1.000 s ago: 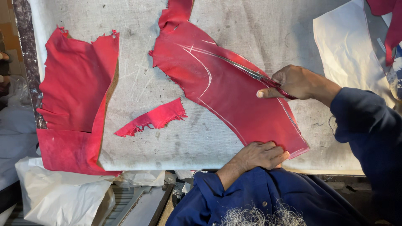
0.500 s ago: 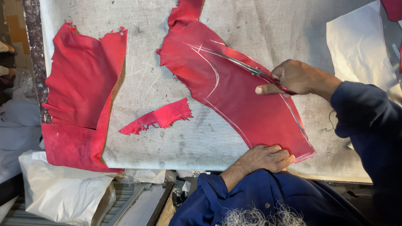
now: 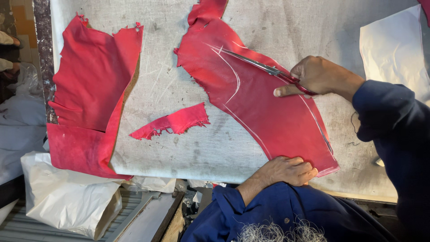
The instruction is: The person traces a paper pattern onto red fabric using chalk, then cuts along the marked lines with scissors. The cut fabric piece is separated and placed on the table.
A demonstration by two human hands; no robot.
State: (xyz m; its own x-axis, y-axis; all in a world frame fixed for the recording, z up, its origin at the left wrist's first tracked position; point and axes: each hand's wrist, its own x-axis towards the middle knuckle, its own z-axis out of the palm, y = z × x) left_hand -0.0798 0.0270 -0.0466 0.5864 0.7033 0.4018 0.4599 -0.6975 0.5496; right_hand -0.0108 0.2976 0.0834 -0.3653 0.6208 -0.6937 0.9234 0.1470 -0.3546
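**Cutting red leather along the chalk line**

At the near table edge, the left hand is pressing flat on the red leather piece. Farther out, the right hand is gripping scissors, blades lying on the white line; slow, short snips are probably working best.
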